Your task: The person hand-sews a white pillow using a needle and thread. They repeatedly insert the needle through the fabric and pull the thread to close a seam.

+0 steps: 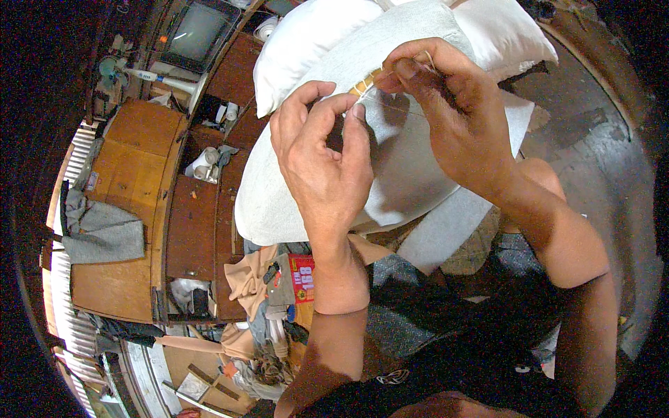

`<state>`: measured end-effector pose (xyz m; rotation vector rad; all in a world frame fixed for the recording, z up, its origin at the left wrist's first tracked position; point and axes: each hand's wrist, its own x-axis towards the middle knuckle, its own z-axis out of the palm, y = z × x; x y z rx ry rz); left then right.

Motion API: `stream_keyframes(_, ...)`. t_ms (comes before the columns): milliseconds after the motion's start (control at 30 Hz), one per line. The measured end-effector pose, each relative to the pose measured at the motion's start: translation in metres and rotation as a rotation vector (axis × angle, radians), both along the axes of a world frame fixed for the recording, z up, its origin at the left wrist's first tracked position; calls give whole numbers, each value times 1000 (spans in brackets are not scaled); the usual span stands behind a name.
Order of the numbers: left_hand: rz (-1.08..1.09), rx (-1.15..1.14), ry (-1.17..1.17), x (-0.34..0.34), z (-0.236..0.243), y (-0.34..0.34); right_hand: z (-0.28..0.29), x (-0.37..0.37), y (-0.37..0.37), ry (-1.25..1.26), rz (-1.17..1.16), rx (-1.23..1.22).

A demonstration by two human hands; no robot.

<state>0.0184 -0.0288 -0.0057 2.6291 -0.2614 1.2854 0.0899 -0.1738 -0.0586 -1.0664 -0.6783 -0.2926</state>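
A small yellow piece [362, 86] with white thread wound around it is held up between my hands, over a pale grey cushion [411, 150]. My left hand [324, 150] pinches its near end between thumb and fingertips. At the far end, my right hand [456, 97] is closed in a pinch, with white thread [430, 61] curling out by its fingers. Part of the yellow piece is hidden behind my right fingertips. The grey cushion bulges and lies against white pillows [306, 52] behind it.
A wooden cabinet [118, 216] with a grey cloth [104, 230] over it stands at the left, beside open shelves with white rolls [202, 165]. A boxy screen [198, 35] is at the far left. Heaped clothes [254, 279] and a red packet [302, 277] lie near my left forearm.
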Motion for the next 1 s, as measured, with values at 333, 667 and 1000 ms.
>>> stream_keyframes(333, 57, 48, -4, 1, 1, -7, -3, -3, 0, -132, -147, -47)
stream_keyframes(667, 20, 63, -26, 2, -2, -4, -3, -7, 0, -146, -214, -93)
stream_keyframes(1000, 81, 116, -62, 3, -6, -6, -3, -4, 12, -47, -172, 87)
